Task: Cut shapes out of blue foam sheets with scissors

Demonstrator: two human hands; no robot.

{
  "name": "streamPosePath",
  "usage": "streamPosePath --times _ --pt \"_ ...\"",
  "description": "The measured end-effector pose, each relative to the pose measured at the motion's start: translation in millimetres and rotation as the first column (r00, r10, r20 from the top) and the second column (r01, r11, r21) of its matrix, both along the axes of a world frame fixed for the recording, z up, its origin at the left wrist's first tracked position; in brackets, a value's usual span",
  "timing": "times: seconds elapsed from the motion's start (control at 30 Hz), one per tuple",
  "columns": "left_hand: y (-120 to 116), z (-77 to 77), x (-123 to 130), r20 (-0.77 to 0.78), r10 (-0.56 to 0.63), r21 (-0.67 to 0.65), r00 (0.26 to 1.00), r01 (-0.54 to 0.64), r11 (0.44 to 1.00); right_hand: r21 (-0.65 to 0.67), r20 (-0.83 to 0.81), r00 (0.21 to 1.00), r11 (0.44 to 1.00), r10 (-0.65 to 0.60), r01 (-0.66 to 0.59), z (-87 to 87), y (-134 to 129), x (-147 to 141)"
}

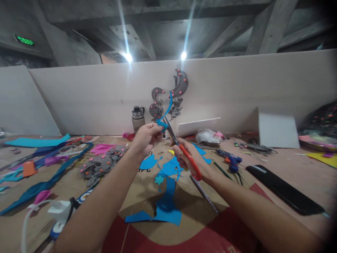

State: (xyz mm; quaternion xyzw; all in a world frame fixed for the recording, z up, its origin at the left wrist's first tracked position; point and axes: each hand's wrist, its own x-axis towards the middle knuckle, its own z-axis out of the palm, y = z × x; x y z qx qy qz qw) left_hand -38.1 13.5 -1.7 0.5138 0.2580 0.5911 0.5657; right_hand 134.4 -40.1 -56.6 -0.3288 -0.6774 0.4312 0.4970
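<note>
My left hand [147, 137] pinches a small blue felt piece [162, 125] above the middle of the table. A thin curved blue strip [170, 103] rises from that piece, close to the scissor tips. In my right hand [185, 153] are red-handled scissors [188, 158], blades pointing up and left against the blue piece. Whether the blades are fully closed is hard to make out. Below my hands lie blue felt scraps [168, 207] and a small teal flower shape [159, 179] on the cardboard.
A hot glue gun [233, 160] and a black phone [285, 189] lie at the right. Grey felt pieces with pink dots [104, 163] and coloured strips [50, 182] spread leftward. A bottle [138, 119] and hanging grey crescents [181, 84] stand before the white board [223, 84].
</note>
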Motion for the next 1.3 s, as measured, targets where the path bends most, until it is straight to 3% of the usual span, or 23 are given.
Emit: streamPosePath --times 0.63,1.3 --pt "5.8 -2.2 -4.2 -0.048 0.022 -0.012 0.999 -0.023 1.000 0.004 0.056 0.997 0.998 -0.059 0.059 -1.4 2.0 1.6" --pt "3.4 3.5 -11.6 -0.130 -0.014 0.015 0.991 0.016 1.000 -0.014 0.066 0.997 0.999 -0.040 0.041 -0.2 1.5 1.2"
